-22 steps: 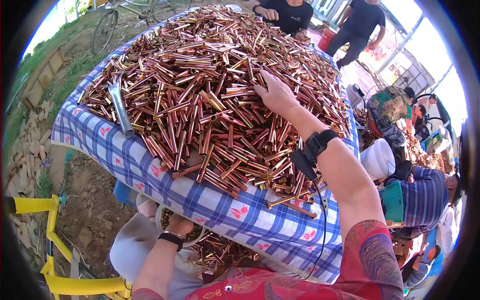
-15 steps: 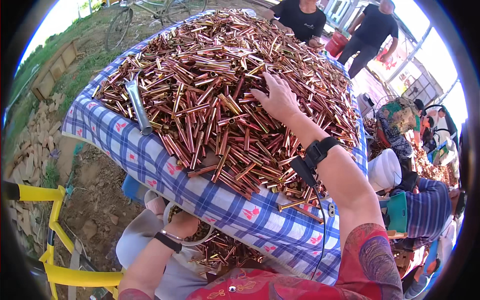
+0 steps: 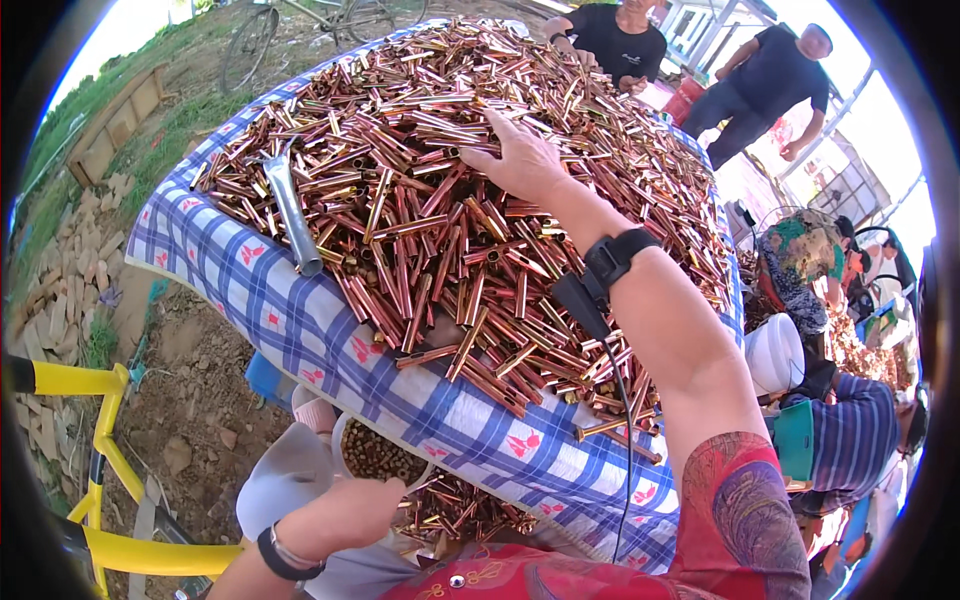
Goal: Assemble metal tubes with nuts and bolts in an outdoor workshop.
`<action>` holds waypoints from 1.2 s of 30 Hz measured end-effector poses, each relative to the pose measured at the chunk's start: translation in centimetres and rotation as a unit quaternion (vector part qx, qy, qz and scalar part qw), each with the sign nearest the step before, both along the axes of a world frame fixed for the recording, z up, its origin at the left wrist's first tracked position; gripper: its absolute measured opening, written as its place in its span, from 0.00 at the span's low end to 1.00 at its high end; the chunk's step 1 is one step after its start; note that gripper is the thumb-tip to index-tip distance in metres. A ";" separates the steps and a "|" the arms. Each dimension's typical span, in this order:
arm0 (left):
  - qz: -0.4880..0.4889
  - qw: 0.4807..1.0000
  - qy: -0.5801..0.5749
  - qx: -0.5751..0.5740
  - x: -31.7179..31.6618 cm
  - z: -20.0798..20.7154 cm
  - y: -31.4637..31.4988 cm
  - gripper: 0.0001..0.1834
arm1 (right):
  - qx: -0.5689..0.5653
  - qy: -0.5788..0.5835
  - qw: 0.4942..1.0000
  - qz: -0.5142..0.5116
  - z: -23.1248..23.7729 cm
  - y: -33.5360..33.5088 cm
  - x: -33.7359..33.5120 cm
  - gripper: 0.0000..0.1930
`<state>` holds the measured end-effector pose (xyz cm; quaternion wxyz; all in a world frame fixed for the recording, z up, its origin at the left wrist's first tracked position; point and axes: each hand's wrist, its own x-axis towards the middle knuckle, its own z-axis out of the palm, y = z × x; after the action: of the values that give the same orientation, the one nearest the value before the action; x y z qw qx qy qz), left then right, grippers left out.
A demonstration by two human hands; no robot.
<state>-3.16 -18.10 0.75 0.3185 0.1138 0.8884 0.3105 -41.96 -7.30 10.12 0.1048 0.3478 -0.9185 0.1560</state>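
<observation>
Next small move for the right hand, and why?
Probably curl the right hand onto one of the copper-coloured tubes: it is spread open at them, with none visibly gripped, while the left hand is near the bucket of small pieces.

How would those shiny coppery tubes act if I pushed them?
The coppery tubes would probably roll or slide, being smooth and rounded. They look stiff, lying straight without sagging. Their hollow ends suggest each might feel fairly light.

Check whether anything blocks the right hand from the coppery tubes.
Nothing visible does: the right hand is spread over the coppery tubes, and the silver metal piece lies off to its left.
</observation>
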 end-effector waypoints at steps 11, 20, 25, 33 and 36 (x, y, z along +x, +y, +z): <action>0.048 0.994 0.035 -0.090 1.6 1.7 1.0 0.09 | -0.109 0.038 0.993 0.003 -1.8 -4.3 -0.4 0.29; 0.039 0.992 0.116 -0.030 -0.1 -4.6 6.8 0.12 | -0.145 0.045 0.981 0.119 -2.2 -1.5 1.8 0.28; 0.019 0.993 0.108 -0.049 -0.2 -7.8 7.3 0.10 | -0.205 0.093 0.972 0.065 -0.7 4.1 3.2 0.23; 0.001 0.998 0.064 -0.023 -1.5 -7.5 9.3 0.10 | -0.016 -0.082 0.996 0.037 -0.6 13.1 4.0 0.24; -0.018 0.998 0.061 -0.007 -1.8 -7.5 10.2 0.10 | -0.074 0.046 0.996 -0.015 -1.9 13.4 4.4 0.24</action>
<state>-4.91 -7.93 -6.72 0.2703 0.1465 0.9059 0.2911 -37.57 6.09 8.17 0.1747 0.3325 -0.9036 0.2061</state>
